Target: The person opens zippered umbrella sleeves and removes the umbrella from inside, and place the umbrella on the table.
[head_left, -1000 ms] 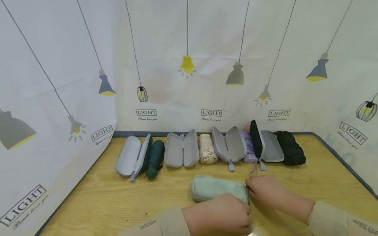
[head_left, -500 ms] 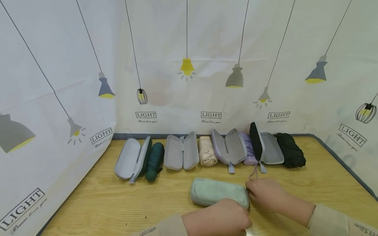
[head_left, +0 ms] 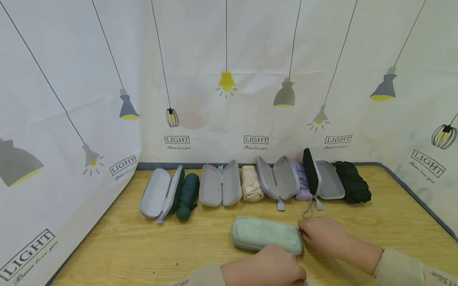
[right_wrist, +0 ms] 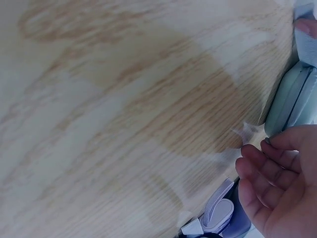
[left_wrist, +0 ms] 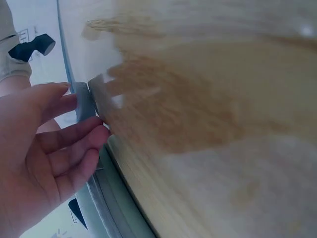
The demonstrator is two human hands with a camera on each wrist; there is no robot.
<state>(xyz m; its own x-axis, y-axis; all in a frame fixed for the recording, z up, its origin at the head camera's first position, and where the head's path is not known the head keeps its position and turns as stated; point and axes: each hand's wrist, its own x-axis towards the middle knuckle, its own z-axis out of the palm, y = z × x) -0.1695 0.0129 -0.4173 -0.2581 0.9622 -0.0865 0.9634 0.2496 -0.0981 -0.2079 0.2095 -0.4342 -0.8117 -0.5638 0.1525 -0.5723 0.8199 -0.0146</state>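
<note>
A mint-green zip case (head_left: 266, 234) lies closed on the wooden table, long side across. My left hand (head_left: 266, 267) is at its near right end and pinches the grey fabric tab (left_wrist: 85, 101) between thumb and fingers; the head view hides most of this grip. At the far right corner, my right hand (head_left: 325, 234) has thumb and forefinger together. In the right wrist view they pinch a tiny dark piece, apparently the zipper pull (right_wrist: 267, 141), right beside the case. The same tab (right_wrist: 306, 42) stretches from the case's other end there.
Along the back stand open zip cases: dark green (head_left: 157, 192), grey-lined (head_left: 220, 184), lilac (head_left: 279, 178) and black (head_left: 329, 180). Folded umbrellas lie between them: teal (head_left: 187, 194), beige (head_left: 252, 183), purple (head_left: 303, 184), black (head_left: 352, 182). The purple one's cord loop (head_left: 308, 208) reaches near my right hand.
My left hand has shifted slightly toward the near edge, baring more of the case's front side. My right hand keeps its place at the far corner. The head view has tilted a little.
</note>
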